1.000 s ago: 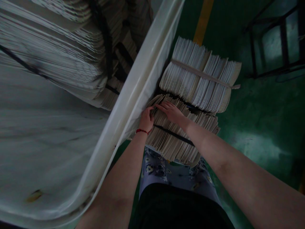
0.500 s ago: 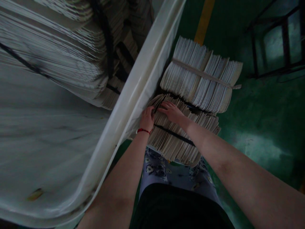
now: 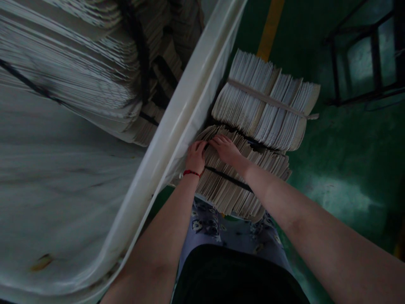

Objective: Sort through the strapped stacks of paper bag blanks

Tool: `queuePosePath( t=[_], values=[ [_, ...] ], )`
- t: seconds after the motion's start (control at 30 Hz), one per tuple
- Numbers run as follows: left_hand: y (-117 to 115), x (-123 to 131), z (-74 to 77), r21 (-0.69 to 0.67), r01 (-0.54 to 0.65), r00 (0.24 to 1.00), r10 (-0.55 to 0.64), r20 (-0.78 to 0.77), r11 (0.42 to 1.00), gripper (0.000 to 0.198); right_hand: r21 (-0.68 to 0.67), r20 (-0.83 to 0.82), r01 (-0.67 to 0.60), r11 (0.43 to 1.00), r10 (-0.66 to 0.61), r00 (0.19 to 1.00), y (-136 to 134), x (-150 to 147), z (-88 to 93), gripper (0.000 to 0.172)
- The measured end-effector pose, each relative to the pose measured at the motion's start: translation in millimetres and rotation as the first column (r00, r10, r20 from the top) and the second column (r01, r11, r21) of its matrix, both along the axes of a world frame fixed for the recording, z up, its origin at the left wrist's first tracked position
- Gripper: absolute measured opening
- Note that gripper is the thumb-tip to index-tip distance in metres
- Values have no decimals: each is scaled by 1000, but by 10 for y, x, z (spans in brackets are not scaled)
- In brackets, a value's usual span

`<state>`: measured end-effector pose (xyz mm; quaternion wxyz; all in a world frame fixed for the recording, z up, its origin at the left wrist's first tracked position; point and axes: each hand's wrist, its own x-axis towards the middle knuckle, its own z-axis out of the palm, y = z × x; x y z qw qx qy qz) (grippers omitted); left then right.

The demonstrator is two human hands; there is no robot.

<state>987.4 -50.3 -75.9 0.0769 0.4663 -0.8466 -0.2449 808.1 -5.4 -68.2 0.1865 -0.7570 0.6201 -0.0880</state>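
A bundle of flat brown card sheets [image 3: 234,185], tied with a black strap, stands on edge beside the white table. My left hand [image 3: 195,157], with a red cord at the wrist, curls its fingers into the sheets at the bundle's near-table end. My right hand [image 3: 226,148] lies across the sheet edges right beside it, fingers bent down between the sheets. A second bundle [image 3: 265,101], whiter and tied with a pale strap, leans just behind the first.
The white table [image 3: 177,126] with a raised rim fills the left, and strapped stacks of sheets [image 3: 95,80] lie on it. A green floor with a yellow line [image 3: 268,29] is on the right. A dark metal frame [image 3: 357,55] stands at the top right.
Both hands stay at the same spot on the brown bundle. My left fingers have shifted slightly among the sheets; the view moved a little.
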Motion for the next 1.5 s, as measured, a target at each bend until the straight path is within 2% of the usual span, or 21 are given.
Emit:
queuePosePath(
  t=[0.13, 0.3, 0.43, 0.67, 0.83, 1.07, 1.2, 1.33, 1.5],
  values=[
    [-8, -13, 35, 0, -4, 1000, 4, 0, 1000, 39, -4, 3, 4, 1000, -4, 1000, 9, 13, -23, 42],
    [-32, -119, 87, 0, -48, 992, 48, 116, 999, 28, -21, -32, 20, 1000, -21, 999, 76, 8, -26, 45],
    [-40, -213, 104, 14, -99, 981, 96, 168, 995, 28, -18, -87, 42, 999, -44, 995, 124, -6, 1, 48],
    [-50, -239, 128, 29, -105, 973, 97, 210, 994, 30, -26, -150, -83, 996, 78, 986, 91, -31, 17, 47],
    [-83, -153, 60, -8, -24, 989, 25, 144, 1000, 27, -44, -183, -166, 985, 156, 971, 0, -38, 38, 41],
    [-171, -25, 16, 38, 86, 996, -87, 23, 996, 37, -34, -74, -86, 996, 83, 994, -7, -71, 17, 47],
    [-178, -34, 13, 56, 36, 999, -35, -17, 998, 40, -17, -77, -22, 1000, 21, 997, 12, -41, -10, 55],
    [-158, -46, -30, 39, 7, 999, -5, -41, 999, 37, -7, -71, 11, 1000, -11, 997, 0, -10, 2, 57],
    [-117, -98, -18, 27, -57, 998, 58, -19, 998, 33, -20, -139, -42, 999, 38, 990, -65, 11, 56, 44]
  ],
)
